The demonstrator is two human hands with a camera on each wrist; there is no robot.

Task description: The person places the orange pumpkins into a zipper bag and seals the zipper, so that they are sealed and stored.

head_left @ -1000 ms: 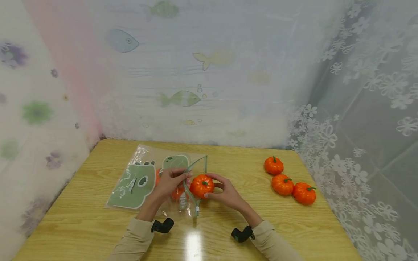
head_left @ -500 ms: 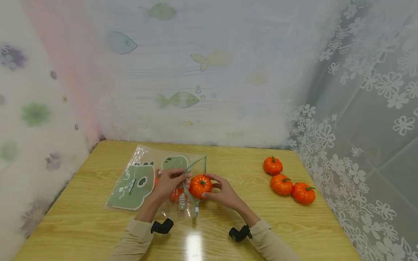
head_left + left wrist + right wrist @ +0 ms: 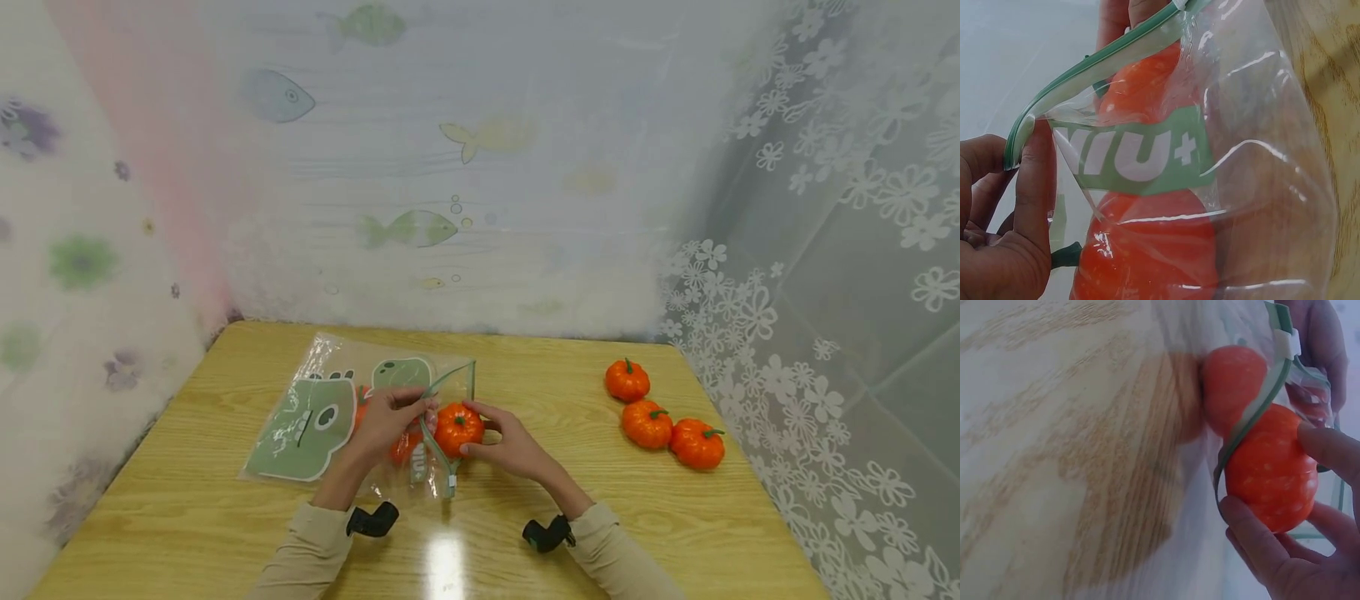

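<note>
A clear zip bag with a green dinosaur print lies on the table, its green-edged mouth spread toward the right. My left hand pinches the bag's zip edge. Inside the bag, orange pumpkins show through the plastic behind a "NIU+" label. My right hand holds a small glossy orange pumpkin with a green stem between thumb and fingers. In the right wrist view, that pumpkin is partly within the mouth, touching or close to another pumpkin in the bag.
On the right side of the wooden table sit three more pumpkins: one at the back, one in the middle and one in front. Patterned curtains stand behind the table and on both sides. A white zip slider sits on the bag's edge.
My right hand has moved slightly left with its pumpkin, farther into the bag's mouth. The left hand keeps its hold on the zip edge, and the other pumpkins stay put.
</note>
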